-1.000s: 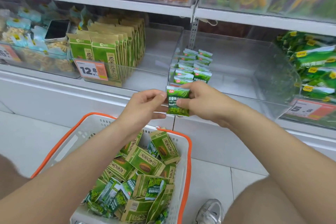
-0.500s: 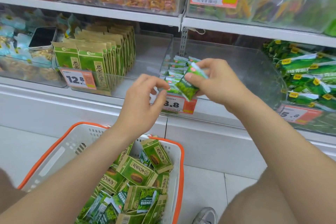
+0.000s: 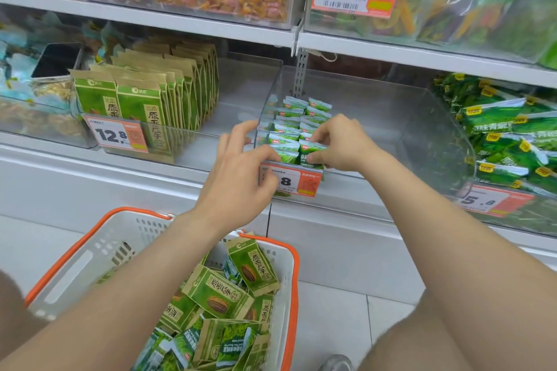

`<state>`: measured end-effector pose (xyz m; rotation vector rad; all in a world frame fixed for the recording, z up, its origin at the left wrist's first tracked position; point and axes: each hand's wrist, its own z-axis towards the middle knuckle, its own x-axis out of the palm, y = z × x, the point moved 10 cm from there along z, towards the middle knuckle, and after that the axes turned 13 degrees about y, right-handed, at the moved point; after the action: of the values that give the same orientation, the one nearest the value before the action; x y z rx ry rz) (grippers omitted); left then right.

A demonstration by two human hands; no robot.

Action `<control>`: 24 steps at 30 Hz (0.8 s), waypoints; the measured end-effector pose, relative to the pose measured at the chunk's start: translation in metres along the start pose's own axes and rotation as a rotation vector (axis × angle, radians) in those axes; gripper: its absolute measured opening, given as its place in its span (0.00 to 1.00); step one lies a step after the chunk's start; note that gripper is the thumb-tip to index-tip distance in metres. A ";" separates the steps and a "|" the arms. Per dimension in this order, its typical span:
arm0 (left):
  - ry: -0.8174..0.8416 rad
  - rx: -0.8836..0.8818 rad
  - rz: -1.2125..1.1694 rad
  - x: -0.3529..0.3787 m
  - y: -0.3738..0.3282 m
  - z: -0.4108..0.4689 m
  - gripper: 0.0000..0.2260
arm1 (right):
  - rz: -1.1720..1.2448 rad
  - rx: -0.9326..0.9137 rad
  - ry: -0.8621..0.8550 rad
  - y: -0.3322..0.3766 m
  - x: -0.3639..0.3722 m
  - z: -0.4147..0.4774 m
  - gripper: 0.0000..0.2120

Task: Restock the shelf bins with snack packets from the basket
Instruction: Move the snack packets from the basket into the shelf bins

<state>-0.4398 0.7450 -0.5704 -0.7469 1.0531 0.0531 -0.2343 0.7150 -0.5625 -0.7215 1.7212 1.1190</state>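
- Packet (image 3: 312, 153): small and green, at the front of the right-hand row in the clear bin (image 3: 391, 117) at mid-frame. Your right hand (image 3: 343, 144) pinches it between thumb and fingertips. They cover its right edge, so little of its print can be read.
- Your left hand (image 3: 241, 178) is at the bin's front left corner. One finger points up beside the wall and the rest bend over the front lip and the tag (image 3: 297, 181). They reach the front packet of the left row, but you cannot tell whether they grasp anything.
- That tag shows only an "8"; your fingers hide the figure before it.
- Rows (image 3: 294, 117) of like packets stand behind, two abreast and overlapping, so only their tops show. Glare on the wall blurs those on the left.
- Basket (image 3: 294, 274), white with an orange rim, is at lower left and holds a jumble of green packs (image 3: 217, 295). Your left forearm crosses it and hides much of the load, and the frame's bottom edge cuts the rest.
- Sachets (image 3: 144, 99), brown and green, stand in files in the bin left of centre. A "12.8" label covers the foot of the front ones.
- Phone (image 3: 57, 59) lies in the far-left bin, blurred.
- Bags (image 3: 506, 135), larger and green, fill the bin at right, smeared behind its curved wall. Their label reads "5.8" with the start hidden.
- Upper shelf goods are blurred and cut by the top edge; a "26.8" label is legible.
- Shoe (image 3: 336, 363) shows only its toe at the bottom edge.
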 end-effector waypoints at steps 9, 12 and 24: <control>0.015 0.041 0.014 0.003 0.001 -0.002 0.09 | -0.094 0.026 -0.035 0.012 0.003 0.000 0.22; 0.002 0.069 0.010 0.001 0.001 -0.004 0.12 | -0.059 0.043 -0.030 0.006 -0.001 -0.006 0.24; 0.197 -0.128 0.032 0.059 0.071 -0.038 0.06 | -0.046 -0.398 -0.064 0.105 0.031 -0.104 0.08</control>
<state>-0.4650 0.7586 -0.6658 -0.8637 1.2584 0.0759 -0.3747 0.6638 -0.5365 -0.9504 1.4342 1.4562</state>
